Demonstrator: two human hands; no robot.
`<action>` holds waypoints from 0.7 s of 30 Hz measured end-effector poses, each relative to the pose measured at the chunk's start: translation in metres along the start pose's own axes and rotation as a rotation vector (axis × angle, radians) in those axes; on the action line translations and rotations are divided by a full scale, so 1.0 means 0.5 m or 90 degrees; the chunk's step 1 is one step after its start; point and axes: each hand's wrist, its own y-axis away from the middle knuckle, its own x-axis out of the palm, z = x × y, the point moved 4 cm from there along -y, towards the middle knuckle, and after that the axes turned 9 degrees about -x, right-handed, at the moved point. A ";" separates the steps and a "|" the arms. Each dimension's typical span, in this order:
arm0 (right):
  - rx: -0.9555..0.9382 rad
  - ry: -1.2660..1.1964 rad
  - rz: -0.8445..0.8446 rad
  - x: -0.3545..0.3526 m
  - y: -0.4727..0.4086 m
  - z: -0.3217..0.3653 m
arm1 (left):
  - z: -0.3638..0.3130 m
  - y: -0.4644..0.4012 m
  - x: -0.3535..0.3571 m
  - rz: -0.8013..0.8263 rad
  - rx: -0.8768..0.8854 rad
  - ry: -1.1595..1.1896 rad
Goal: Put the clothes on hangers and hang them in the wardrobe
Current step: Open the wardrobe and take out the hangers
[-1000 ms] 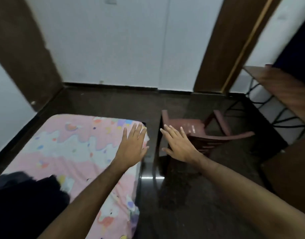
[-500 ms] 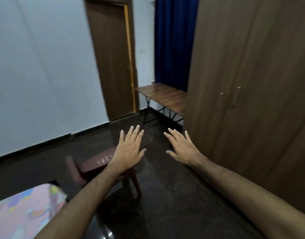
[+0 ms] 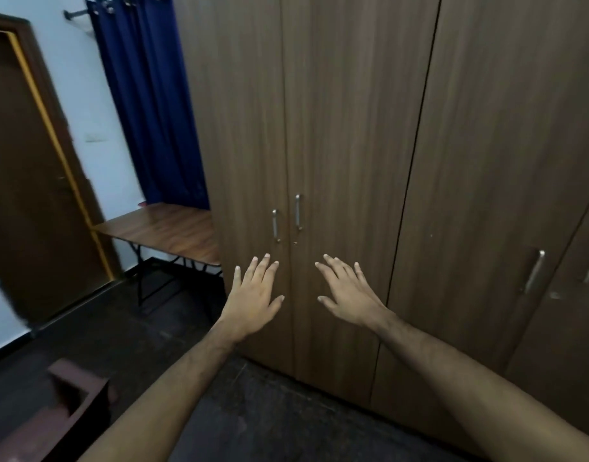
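At the far left a dark door (image 3: 36, 181) is seen, then a blue curtain (image 3: 153, 105) and a wooden table (image 3: 166, 231) set against the side of the wardrobe (image 3: 353, 111), whose doors are all closed. The left hand (image 3: 253, 295) is held out flat with fingers straight and spread, nothing gripped, just below the left handle (image 3: 275, 225). The right hand (image 3: 348, 293) is likewise outstretched and empty, below and slightly right of the right handle (image 3: 298, 212). Whether either palm touches the door cannot be told. No clothes or hangers are shown here. The doors are judged rigid and light to swing; the slim metal handles look smooth, so each is best hooked by curled fingers at mid-length and pulled outward. Further handles (image 3: 534, 271) are seen at the right.
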 end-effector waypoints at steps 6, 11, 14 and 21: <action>0.058 -0.020 -0.027 0.004 -0.132 -0.115 | 0.013 -0.208 0.039 0.004 0.017 0.092; 0.120 -0.111 -0.061 0.020 -0.297 -0.212 | 0.043 -0.403 0.084 0.025 0.016 0.177; 0.150 -0.175 -0.053 0.042 -0.375 -0.257 | 0.045 -0.484 0.116 0.043 0.005 0.210; 0.142 -0.299 -0.024 0.120 -0.581 -0.361 | 0.071 -0.647 0.167 0.035 -0.011 0.223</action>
